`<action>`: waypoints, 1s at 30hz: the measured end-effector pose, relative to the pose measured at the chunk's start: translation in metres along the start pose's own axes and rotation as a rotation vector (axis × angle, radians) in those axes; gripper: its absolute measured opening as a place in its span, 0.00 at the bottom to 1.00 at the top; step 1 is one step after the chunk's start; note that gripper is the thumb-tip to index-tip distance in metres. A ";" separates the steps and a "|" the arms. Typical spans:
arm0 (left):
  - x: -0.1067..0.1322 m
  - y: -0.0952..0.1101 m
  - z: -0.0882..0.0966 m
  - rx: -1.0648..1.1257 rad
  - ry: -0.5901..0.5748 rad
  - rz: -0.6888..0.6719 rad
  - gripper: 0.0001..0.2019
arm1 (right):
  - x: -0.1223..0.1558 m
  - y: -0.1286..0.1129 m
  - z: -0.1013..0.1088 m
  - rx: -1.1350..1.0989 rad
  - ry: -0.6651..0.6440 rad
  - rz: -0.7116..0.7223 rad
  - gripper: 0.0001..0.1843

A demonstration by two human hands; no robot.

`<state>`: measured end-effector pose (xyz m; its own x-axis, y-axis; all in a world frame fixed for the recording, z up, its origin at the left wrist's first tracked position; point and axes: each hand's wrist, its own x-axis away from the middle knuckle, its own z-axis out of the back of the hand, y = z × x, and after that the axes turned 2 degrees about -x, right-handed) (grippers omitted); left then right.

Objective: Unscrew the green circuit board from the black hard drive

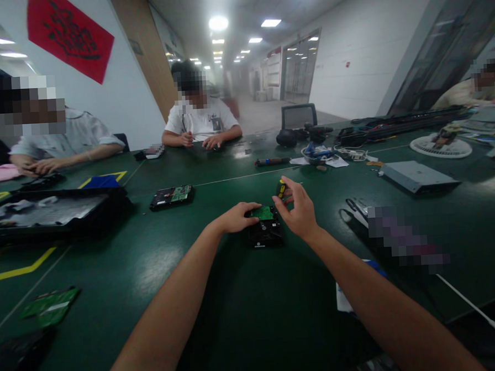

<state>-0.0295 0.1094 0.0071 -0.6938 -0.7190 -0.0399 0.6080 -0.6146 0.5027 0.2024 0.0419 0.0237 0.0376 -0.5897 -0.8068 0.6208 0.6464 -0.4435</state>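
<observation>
Head view: a black hard drive point(265, 237) with a green circuit board point(262, 213) lies on the green table point(242, 318), before the person. The left hand point(237, 218) clasps its left edge; the right hand point(299, 207) pinches a yellow-and-black screwdriver point(281, 189) near its far right corner. Leftward lies a second hard drive point(172, 197); well to the right, a grey metal case point(419, 176).

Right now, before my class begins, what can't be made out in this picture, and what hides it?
All in the head view:
Drive: left edge partly covered by the left hand; label print too small to read.
Tool: partly hidden by the right hand.
Blue-white item: partly covered by the right forearm.
Black tray: cut off by the left picture edge.
</observation>
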 end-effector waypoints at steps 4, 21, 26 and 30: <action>-0.001 -0.002 -0.001 0.013 0.000 0.008 0.30 | 0.000 -0.001 0.001 -0.007 -0.014 0.005 0.30; 0.001 0.002 0.002 0.007 -0.007 0.003 0.30 | 0.000 -0.002 0.001 -0.008 -0.001 -0.003 0.29; 0.000 0.000 0.000 0.017 -0.003 0.004 0.30 | -0.001 -0.003 0.001 -0.013 -0.005 -0.001 0.29; 0.000 0.001 -0.001 0.007 0.005 0.006 0.30 | 0.000 -0.002 0.002 -0.027 -0.010 -0.010 0.28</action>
<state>-0.0290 0.1087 0.0069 -0.6883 -0.7243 -0.0410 0.6093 -0.6078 0.5092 0.2025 0.0401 0.0254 0.0390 -0.6006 -0.7986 0.5997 0.6534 -0.4621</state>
